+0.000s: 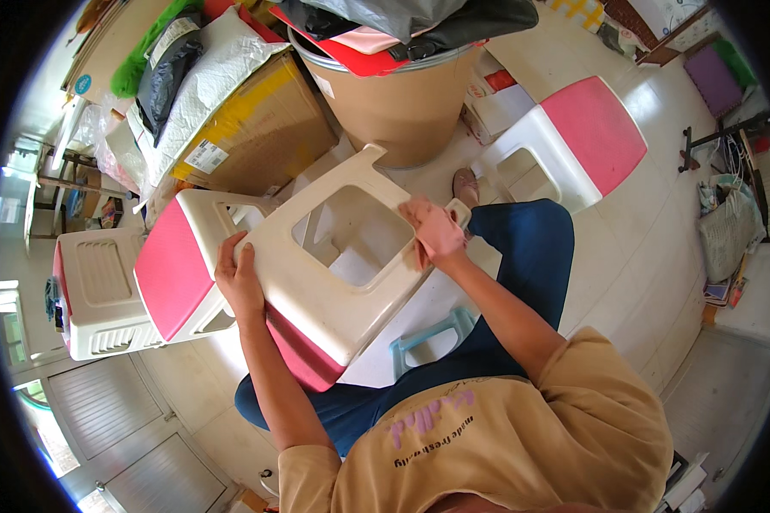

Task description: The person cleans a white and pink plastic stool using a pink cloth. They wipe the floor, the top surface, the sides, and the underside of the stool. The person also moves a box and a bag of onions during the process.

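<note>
A cream plastic stool [308, 276] with a pink seat [301, 349] lies tipped on its side in front of me, its seat towards my lap. My left hand [239, 276] grips its left edge, the thumb resting on the side panel. At the right edge, beside the square opening, my right hand [439, 234] is pressed against the stool. It holds what looks like a pink cloth [421, 253], blurred and mostly covered by the fingers. A second pink-topped stool [173, 266] lies tipped just left of my left hand.
Another stool [99, 288] lies farther left, and one [590, 138] stands ahead right. A brown drum [391, 102] piled with bags and a taped cardboard box [263, 128] stand ahead. Near my legs is a light blue plastic stool [423, 336]. A woven bag [731, 224] sits at far right.
</note>
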Tool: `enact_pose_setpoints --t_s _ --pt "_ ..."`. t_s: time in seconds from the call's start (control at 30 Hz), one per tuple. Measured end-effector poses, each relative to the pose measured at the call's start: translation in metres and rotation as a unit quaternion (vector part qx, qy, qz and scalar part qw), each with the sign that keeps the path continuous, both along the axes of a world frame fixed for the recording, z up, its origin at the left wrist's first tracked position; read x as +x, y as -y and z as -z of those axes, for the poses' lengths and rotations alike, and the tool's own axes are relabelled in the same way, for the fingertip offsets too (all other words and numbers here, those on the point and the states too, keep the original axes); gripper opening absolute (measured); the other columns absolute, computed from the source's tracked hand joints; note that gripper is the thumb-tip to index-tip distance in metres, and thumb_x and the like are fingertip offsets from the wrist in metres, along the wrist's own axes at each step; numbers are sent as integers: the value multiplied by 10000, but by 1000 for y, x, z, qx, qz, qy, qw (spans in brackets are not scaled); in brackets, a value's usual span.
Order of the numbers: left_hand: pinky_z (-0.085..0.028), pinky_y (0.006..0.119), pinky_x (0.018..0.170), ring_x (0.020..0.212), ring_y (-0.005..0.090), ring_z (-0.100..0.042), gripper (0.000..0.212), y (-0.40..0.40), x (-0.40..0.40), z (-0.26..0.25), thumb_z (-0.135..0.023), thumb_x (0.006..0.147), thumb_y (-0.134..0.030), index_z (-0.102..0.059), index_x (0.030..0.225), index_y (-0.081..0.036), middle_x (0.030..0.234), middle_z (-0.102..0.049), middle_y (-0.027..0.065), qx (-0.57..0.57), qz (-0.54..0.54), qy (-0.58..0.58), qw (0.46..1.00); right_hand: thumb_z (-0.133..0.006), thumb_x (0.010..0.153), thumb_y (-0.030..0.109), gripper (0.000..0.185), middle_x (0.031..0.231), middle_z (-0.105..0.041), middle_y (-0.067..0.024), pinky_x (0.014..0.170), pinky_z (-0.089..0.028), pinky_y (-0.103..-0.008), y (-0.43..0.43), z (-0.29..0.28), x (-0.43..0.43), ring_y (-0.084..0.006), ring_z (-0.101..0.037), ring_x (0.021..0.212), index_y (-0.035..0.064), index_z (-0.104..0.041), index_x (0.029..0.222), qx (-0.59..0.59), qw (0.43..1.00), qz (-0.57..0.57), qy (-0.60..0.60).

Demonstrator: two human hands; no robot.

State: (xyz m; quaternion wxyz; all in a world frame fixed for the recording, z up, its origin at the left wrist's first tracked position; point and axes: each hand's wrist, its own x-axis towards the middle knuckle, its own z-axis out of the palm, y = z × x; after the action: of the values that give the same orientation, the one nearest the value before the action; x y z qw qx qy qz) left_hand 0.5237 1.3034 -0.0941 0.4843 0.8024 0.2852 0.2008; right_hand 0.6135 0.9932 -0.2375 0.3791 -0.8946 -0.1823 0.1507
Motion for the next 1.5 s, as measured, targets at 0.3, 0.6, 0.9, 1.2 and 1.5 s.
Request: enact_pose_setpoints --t_s 0.3,0.6,0.9,1.2,1.5 --pt "-443 284 864 897 182 -544 236 3 -11 0 -554 891 -66 -664 1085 10 1003 -603 84 39 54 37 997 -562 883 179 343 1048 -659 -161 900 -500 -423 -30 18 46 -312 -633 1093 52 -630 1195 -2 982 -40 -185" --pt "-436 299 888 916 199 -546 250 0 -21 -3 -554 884 -63 -668 1098 1 979 -594 87 -3 14 0 1000 -710 776 135 659 1233 -529 -165 934 -454 -416 -50 27 43 -291 -533 1198 30 -450 1373 -295 862 -165 377" --pt "-430 289 895 967 178 -530 270 2 -27 -8 -537 888 -20 -649 1128 33 1047 -552 89 -16 33 -5 999 -604 851 235 491 1359 -510 -125 953 -433 -412 -117 66 120 -275 -472 1307 67 -526 1305 -49 911 -212 350" --pt "-441 297 893 966 178 -554 280 6 -25 -5 -547 879 -71 -661 1120 14 1033 -590 77 6 12 -22 1000 -433 758 495 463 921 -578 -196 469 -440 -512 -115 179 217 -426 -595 619 53 -550 833 389 841 -111 -358" --pt "-435 264 804 868 146 -527 236 15 -7 -4 -524 927 -78 -661 1092 20 994 -581 56 -18 9 1 1000 -744 562 208 344 1009 -609 -68 769 -469 -464 -158 -36 85 -296 -601 1037 109 -661 881 -3 887 -358 292"
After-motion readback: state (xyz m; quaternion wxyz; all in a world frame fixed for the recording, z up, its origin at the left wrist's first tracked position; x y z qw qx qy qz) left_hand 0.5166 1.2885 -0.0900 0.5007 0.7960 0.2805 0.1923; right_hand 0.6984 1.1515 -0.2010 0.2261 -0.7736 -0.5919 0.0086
